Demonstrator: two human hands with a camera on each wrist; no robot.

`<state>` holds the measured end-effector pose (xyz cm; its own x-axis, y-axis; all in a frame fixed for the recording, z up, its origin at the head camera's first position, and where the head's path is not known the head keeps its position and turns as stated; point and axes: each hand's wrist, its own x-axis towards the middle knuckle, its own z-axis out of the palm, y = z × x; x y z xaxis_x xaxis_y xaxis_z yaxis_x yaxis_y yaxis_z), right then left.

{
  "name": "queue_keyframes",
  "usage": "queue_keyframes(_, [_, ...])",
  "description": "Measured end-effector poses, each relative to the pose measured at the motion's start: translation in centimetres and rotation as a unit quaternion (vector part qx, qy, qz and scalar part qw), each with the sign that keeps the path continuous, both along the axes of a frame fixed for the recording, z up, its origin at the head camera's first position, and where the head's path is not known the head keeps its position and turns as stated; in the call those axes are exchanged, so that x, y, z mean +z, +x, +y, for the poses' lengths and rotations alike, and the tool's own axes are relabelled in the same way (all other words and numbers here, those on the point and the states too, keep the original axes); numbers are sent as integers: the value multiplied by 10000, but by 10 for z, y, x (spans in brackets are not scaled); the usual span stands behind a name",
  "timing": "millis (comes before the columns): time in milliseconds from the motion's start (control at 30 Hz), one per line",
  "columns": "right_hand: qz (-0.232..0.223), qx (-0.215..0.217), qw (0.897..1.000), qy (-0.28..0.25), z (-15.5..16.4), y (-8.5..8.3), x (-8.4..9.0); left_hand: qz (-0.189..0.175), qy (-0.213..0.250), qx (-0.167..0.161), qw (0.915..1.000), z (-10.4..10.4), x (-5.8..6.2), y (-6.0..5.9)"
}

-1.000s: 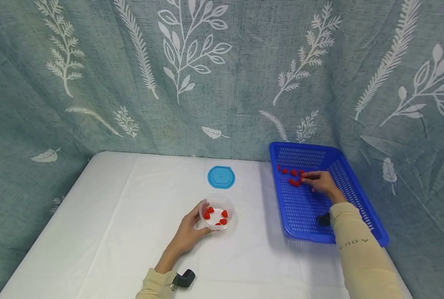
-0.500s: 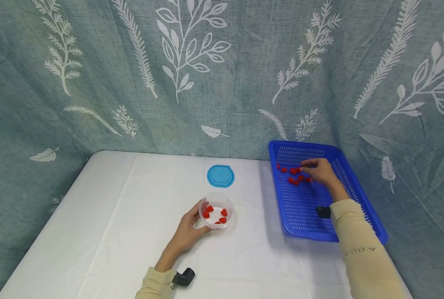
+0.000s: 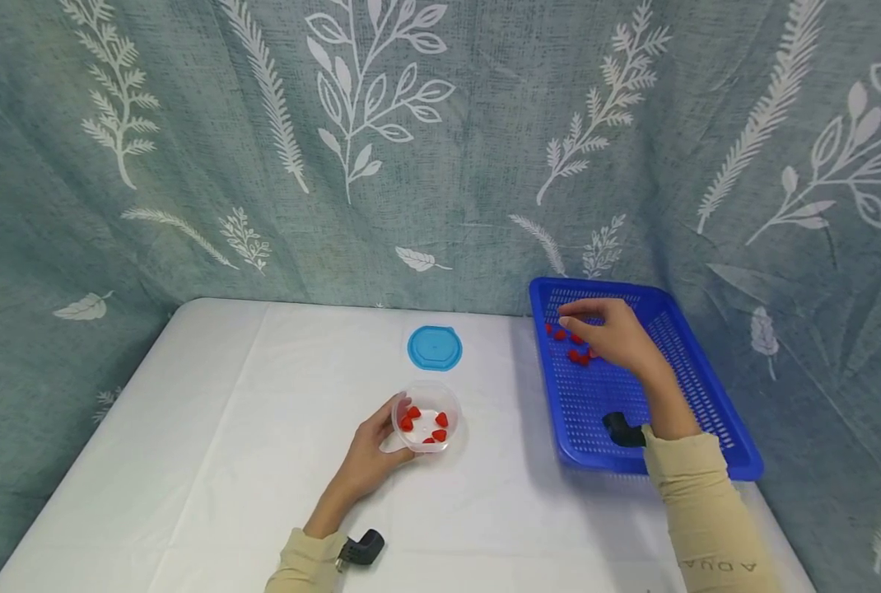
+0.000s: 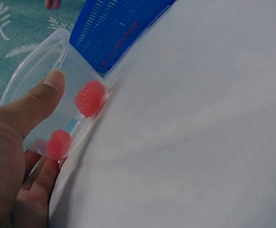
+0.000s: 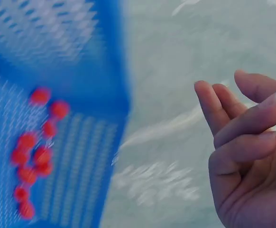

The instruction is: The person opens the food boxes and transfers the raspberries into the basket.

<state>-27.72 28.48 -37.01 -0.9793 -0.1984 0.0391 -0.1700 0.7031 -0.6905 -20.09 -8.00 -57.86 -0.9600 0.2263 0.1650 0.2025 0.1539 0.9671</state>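
Note:
My left hand (image 3: pixel 370 457) grips the side of a clear plastic tub (image 3: pixel 448 403) standing on the white table, thumb along its wall. Several red raspberries (image 4: pixel 89 98) lie in the tub. A blue lid (image 3: pixel 435 347) lies just behind it. My right hand (image 3: pixel 611 333) is over the back left part of a blue basket (image 3: pixel 707 375), thumb and index finger reaching forward. In the right wrist view its fingers (image 5: pixel 214 102) are bent, and I cannot tell whether they hold a raspberry. Several raspberries (image 5: pixel 29 175) rest on the basket floor.
A green curtain (image 3: pixel 226 123) with white leaf prints hangs behind the table and at both sides. The white tablecloth (image 3: pixel 285 395) covers the table. The basket has raised walls and stands at the table's right side.
My right hand has risen from among the raspberries and shifted left toward the basket's left wall. The left hand keeps holding the tub in place.

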Motion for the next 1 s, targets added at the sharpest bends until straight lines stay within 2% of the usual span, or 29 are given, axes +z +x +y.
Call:
queue_keyframes(100, [-7, 184, 9993, -337, -16, 15, 4, -21, -15, -13, 10000, 0, 0, -1])
queue_keyframes(233, [42, 394, 9955, -857, -37, 35, -1, -30, -49, -19, 10000, 0, 1, -1])
queue_keyframes(333, [-25, 515, 9916, -1183, -58, 48, -13, -47, -79, 0, 10000, 0, 1, 0])
queue_keyframes(433, [-177, 698, 9900, -1215, -84, 58, -33, -30, -79, 28, 10000, 0, 1, 0])
queue_keyframes(567, [-237, 962, 9915, -842, -117, 65, -66, -6, -64, 30, 10000, 0, 1, 1])
queue_keyframes(667, [-90, 928, 9949, -377, -136, 67, -89, 21, -63, 3, 10000, -1, 1, 1])
queue_keyframes(767, [94, 716, 9973, 138, -151, 68, -108, 32, -52, -15, 10000, -1, 0, 1])
queue_keyframes(900, [311, 432, 9955, 787, -166, 66, -122, 154, 9, -80, 9998, -1, -1, 0])
queue_keyframes(1000, [379, 433, 9911, 1200, -173, 65, -126, 178, 10, -69, 9998, -2, -2, 0])
